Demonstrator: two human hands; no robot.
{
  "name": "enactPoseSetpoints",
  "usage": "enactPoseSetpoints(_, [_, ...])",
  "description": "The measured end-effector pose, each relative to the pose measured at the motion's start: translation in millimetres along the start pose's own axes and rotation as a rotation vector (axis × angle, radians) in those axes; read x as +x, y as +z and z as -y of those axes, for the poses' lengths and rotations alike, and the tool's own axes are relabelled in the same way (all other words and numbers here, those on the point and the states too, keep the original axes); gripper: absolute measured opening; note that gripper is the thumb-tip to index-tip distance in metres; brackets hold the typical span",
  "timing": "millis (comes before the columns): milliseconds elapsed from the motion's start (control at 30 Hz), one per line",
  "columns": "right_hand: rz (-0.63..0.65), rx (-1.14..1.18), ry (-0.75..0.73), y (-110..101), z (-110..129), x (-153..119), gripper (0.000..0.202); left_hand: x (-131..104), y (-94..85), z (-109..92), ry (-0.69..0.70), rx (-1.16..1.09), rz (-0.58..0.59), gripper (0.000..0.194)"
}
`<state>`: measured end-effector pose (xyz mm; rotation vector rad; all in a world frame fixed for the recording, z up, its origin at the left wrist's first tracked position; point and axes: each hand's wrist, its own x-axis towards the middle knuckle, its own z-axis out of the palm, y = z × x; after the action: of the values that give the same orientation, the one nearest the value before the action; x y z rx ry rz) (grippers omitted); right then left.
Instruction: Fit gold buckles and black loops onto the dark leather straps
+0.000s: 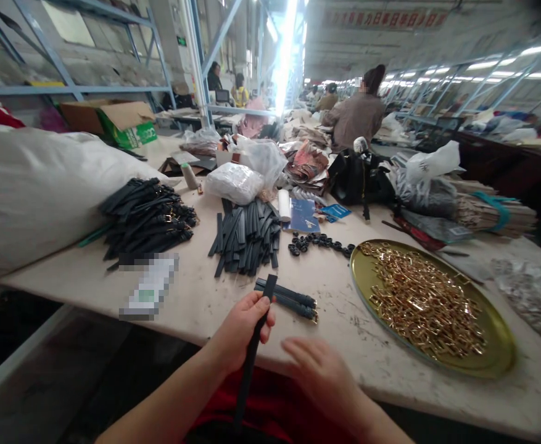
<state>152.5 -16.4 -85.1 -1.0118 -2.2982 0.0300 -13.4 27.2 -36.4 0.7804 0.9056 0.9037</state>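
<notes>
A long black strap (250,364) hangs over the table's front edge, pinched near its upper end by my left hand (247,324). To its right my right hand (319,364) is blurred, apart from the strap, with its fingers stretched out and nothing seen in them. Just behind my hands lie finished-looking black straps with gold buckles (298,303). A pile of plain black straps (249,237) sits farther back. Small black loops (319,242) form a row right of that pile. Many gold buckle parts (427,302) fill a round gold tray (501,354) at the right.
A heap of buckled black straps (147,216) lies at the left beside a large white sack (34,191). Plastic bags (235,182), a blue booklet (303,216) and a black bag (360,176) stand farther back. A person (356,114) is beyond the table.
</notes>
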Motion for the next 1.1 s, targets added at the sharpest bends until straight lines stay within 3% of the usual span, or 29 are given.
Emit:
enactPoseSetpoints(100, [-0.107,-0.038,0.297,-9.0,-71.4,37.4,0.021,18.3,-3.1,-11.5,-0.085,0.013,0.035,0.014])
enactPoseSetpoints(233, [-0.045,-0.222,0.411,1.6,-156.6,91.2,0.024,42.3,-5.0,-14.3,-0.195,0.003,0.044,0.021])
enactPoseSetpoints(333, [0.044,-0.258,0.412,19.3,-193.7,112.7,0.021,56.4,-8.7,-12.2,-0.232,-0.075,0.07,0.025])
enactPoseSetpoints(433, [0.078,-0.25,0.426,27.3,-206.1,112.4,0.02,64.3,-11.5,-12.2,-0.26,-0.135,0.07,0.03])
enactPoseSetpoints(567, [-0.026,-0.022,0.562,17.5,-191.4,92.7,0.021,64.2,-10.1,-13.2,-0.285,-0.107,0.056,0.03])
enactPoseSetpoints(700, [-0.176,0.719,0.968,2.7,-147.9,68.0,0.033,53.1,-4.0,-10.1,-0.325,-0.056,0.094,0.026])
enactPoseSetpoints(767, [-0.202,1.025,1.085,-3.0,-120.9,57.8,0.04,44.1,0.8,-7.1,-0.319,-0.03,0.124,0.026])
enactPoseSetpoints(933, [-0.268,1.395,1.164,-11.0,-61.6,41.3,0.035,17.8,11.7,4.9,-0.24,0.178,0.182,0.019])
enactPoseSetpoints(1100, [-0.322,1.477,1.134,-5.5,-21.7,28.8,0.036,1.2,8.7,21.1,0.072,0.675,0.13,0.024])
